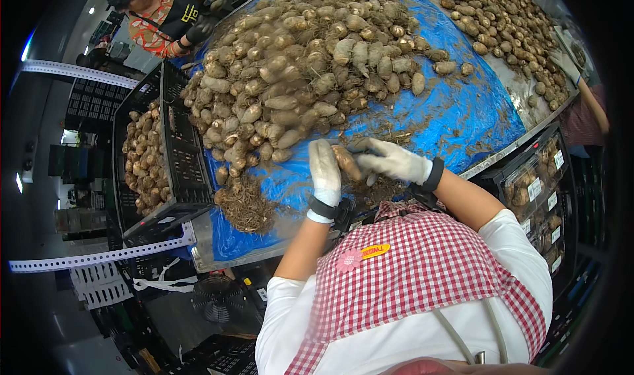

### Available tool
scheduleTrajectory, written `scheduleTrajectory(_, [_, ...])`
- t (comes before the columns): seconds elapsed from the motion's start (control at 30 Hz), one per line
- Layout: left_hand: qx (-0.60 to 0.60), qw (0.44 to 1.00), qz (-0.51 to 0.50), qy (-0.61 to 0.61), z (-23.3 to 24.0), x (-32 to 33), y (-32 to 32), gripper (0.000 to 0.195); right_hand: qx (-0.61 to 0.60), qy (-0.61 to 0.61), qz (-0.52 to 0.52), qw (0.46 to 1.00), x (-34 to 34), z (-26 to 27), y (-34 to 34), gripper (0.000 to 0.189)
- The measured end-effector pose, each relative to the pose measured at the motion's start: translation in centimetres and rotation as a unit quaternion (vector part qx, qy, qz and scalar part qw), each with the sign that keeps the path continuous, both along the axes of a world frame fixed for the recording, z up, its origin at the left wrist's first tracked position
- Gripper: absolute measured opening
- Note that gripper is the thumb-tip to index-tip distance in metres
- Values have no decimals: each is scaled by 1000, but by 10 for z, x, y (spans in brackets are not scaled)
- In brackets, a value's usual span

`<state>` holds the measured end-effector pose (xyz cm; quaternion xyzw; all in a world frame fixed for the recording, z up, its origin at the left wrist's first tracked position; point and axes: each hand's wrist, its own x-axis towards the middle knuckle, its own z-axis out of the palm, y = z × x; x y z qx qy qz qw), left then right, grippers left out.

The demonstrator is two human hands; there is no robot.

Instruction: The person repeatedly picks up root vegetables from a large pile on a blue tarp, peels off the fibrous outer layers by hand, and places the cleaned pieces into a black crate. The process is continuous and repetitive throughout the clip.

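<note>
Near the table's front edge, my left hand (325, 169), in a whitish work glove, holds one side of a brown taro corm (346, 162). On the corm's other side is my right hand (391, 161), gloved alike, with its fingers bent over the corm; whether they grip it is blurred. Beyond both hands a large heap of hairy taro corms (282, 102) lies on blue plastic sheeting (441, 122). A clump of root fibres (246, 205) sits left of my left hand. Loose soil and fibres are scattered below and beyond my hands.
A black plastic crate (188, 152) with corms stands at the left. More corms (500, 23) lie at the upper right, by another person's gloved hand (564, 65). A co-worker (166, 18) stands at the upper left. Packed trays (535, 192) are stacked right, below the metal table edge (520, 140).
</note>
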<state>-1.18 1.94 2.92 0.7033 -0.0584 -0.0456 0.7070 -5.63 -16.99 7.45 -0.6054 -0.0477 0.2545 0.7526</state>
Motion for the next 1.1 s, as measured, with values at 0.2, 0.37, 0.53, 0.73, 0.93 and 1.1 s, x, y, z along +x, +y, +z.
scheduleTrajectory(0.2, [49, 998, 8, 44, -2, -3, -5, 35, -114, -76, -35, 990, 2, -22, 3, 45])
scheduleTrajectory(0.37, [140, 970, -157, -119, 22, 1, 7, 28, -239, -337, -73, 908, 11, -28, 0, 34])
scheduleTrajectory(0.53, [156, 963, -144, -163, 37, -6, 10, 26, -74, -120, -37, 989, 9, -4, -9, 27])
scheduleTrajectory(0.73, [-64, 978, -168, 104, 40, -13, 6, 46, -271, -320, -14, 907, 1, -7, -2, 21])
scheduleTrajectory(0.93, [-208, 948, -137, 200, 38, -12, 7, 58, -246, -266, -92, 928, 23, -15, -19, 27])
scheduleTrajectory(1.1, [-179, 906, -188, 333, 33, -8, 1, 61, -224, -275, 18, 935, 15, -5, -12, 28])
